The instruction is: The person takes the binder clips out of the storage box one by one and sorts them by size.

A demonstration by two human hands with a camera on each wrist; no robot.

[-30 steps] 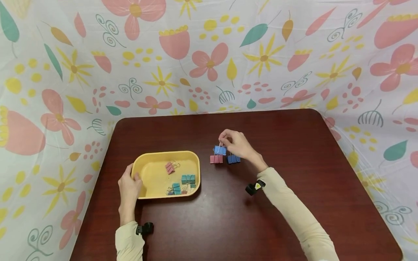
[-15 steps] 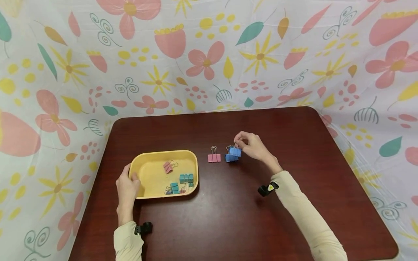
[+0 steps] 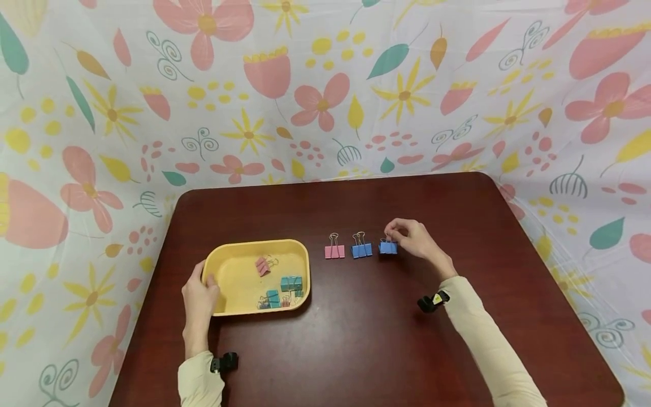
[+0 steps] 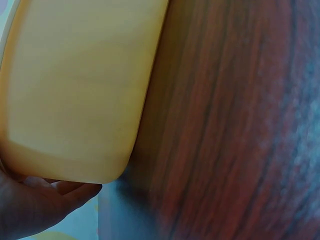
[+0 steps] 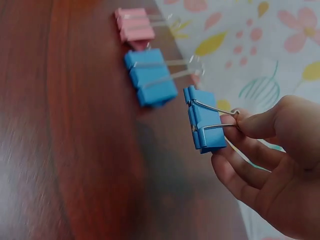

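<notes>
My right hand [image 3: 414, 240] pinches a blue binder clip [image 3: 388, 248] by its wire handles; in the right wrist view thumb and fingers meet on the wires of this clip [image 5: 207, 120]. Left of it on the table, a second blue binder clip [image 3: 361, 251] and a pink binder clip [image 3: 334, 252] stand in a row, handles pointing away. My left hand [image 3: 198, 294] grips the left end of a yellow tray [image 3: 234, 282], thumb over the rim. The left wrist view shows fingers [image 4: 65, 197] against the outside of the tray [image 4: 75, 100].
Inside the tray lie a pink binder clip [image 3: 263, 266], teal binder clips [image 3: 291, 284] and several smaller ones at the near right corner. The dark wooden table [image 3: 366, 339] has a floral sheet [image 3: 325, 130] behind it and along its sides.
My right hand has carried the blue clip rightward, from above the pink clip, past the other blue clip, to its right and lower. The left hand has stayed on the tray.
</notes>
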